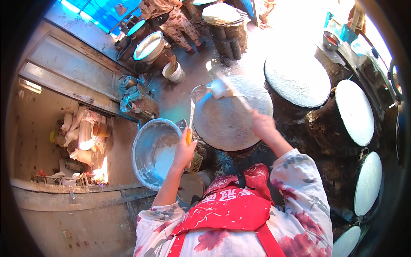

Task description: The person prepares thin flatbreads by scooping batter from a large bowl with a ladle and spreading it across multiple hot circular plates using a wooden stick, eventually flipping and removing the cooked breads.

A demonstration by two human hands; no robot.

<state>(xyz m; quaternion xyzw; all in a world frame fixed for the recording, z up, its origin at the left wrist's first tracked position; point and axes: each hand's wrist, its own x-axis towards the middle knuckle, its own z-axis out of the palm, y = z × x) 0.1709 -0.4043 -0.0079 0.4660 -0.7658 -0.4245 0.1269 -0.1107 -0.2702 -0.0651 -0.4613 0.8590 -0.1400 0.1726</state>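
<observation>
My left hand [185, 148] grips the orange-and-white handle of a ladle [199, 93], whose bowl is at the far left edge of a round griddle [224, 128]. In my right hand [264, 126] is a pale stick-like spreader [236, 92], blurred, reaching across the griddle. White batter [221, 89] lies at the griddle's far left part, beside the ladle's bowl and under the spreader. Left of the griddle, below my left hand, stands a large metal basin [138, 151] with white batter inside.
Several round griddles with white sheets, one of them large [298, 80], curve along the right. A white bucket [175, 74] and a batter tub [149, 48] stand beyond. Another person [179, 24] stands at the back, near a stack of pale flat sheets [221, 14].
</observation>
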